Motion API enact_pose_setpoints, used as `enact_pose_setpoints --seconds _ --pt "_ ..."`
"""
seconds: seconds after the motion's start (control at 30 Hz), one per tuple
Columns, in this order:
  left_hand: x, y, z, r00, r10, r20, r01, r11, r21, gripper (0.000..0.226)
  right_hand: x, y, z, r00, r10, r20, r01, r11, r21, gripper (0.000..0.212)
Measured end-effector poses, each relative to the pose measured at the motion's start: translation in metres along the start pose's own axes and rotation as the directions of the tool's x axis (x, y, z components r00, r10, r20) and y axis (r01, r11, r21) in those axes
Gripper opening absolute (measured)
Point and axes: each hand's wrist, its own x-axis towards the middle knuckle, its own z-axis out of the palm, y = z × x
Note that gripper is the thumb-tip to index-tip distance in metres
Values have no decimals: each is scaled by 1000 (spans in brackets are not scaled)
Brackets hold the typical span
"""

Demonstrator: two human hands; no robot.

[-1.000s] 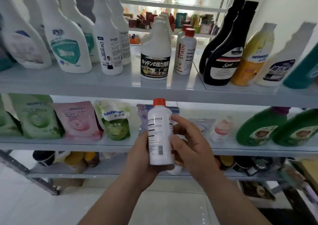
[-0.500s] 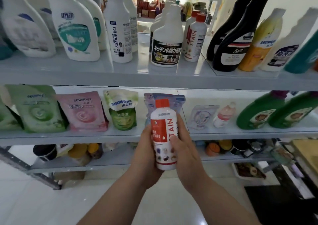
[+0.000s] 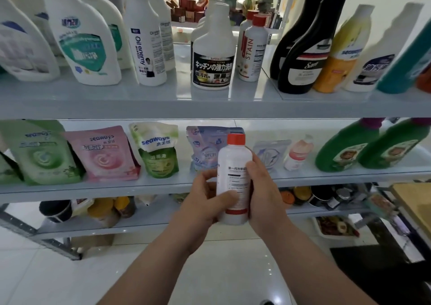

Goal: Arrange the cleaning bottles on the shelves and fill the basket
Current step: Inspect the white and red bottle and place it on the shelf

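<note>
A small white bottle with a red cap (image 3: pixel 234 176) is held upright between both hands, just in front of the middle shelf (image 3: pixel 116 189). The left hand (image 3: pixel 203 204) is curled round its lower body with the thumb laid across the label, and the right hand (image 3: pixel 264 195) is wrapped round the opposite side. It is judged to be light, stiff plastic with a smooth and possibly slippery wall, so it is best taken round the mid-body rather than by the cap. Two matching red-capped bottles (image 3: pixel 254 48) are seen above the hands, slightly to the right.
</note>
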Motion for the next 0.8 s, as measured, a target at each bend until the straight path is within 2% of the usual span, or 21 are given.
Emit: enact_pose_setpoints --seconds 0.07,0.13,0.23,0.27,0.33,0.4,0.47,0.57,0.63,0.7,0.77,0.8 --pt "4 0 6 998 -21 64 21 1000 10 52 4 -2 -4 998 -35 44 37 998 -46 53" --pt "6 1 12 994 -31 108 24 998 65 36 10 -5 -11 997 -28 72 38 989 -143 57" --pt "11 1 17 996 -74 52 73 997 28 15 22 -8 -23 997 75 -2 -74 974 -213 57" --pt "13 2 18 996 -88 24 87 996 11 21 28 -9 -25 989 143 -45 -148 976 -158 53" --pt "17 5 20 994 -109 -10 109 994 -1 36 40 -10 -32 931 346 -118 -337 937 90 36" --pt "22 8 24 994 -108 -4 108 994 20 29 49 -12 -40 867 487 -108 -451 858 247 30" --pt "27 9 30 993 -119 3 119 993 22 19 55 -13 -46 836 540 -99 -482 808 339 37" --pt "35 9 43 985 -170 -39 166 983 -80 19 59 -14 -56 828 555 -78 -487 780 392 41" --pt "40 6 52 975 -216 -55 203 962 -181 20 60 -15 -61 842 535 -76 -479 804 352 36" --pt "45 3 58 975 -210 -72 188 952 -241 23 62 -16 -65 869 493 -54 -464 846 262 43" --pt "49 -1 61 982 -134 -136 108 977 -182 31 64 -18 -67 903 429 -1 -422 889 178 61" --pt "51 -4 61 980 -66 -189 57 997 -56 39 64 -18 -68 924 382 24 -382 917 114 62"
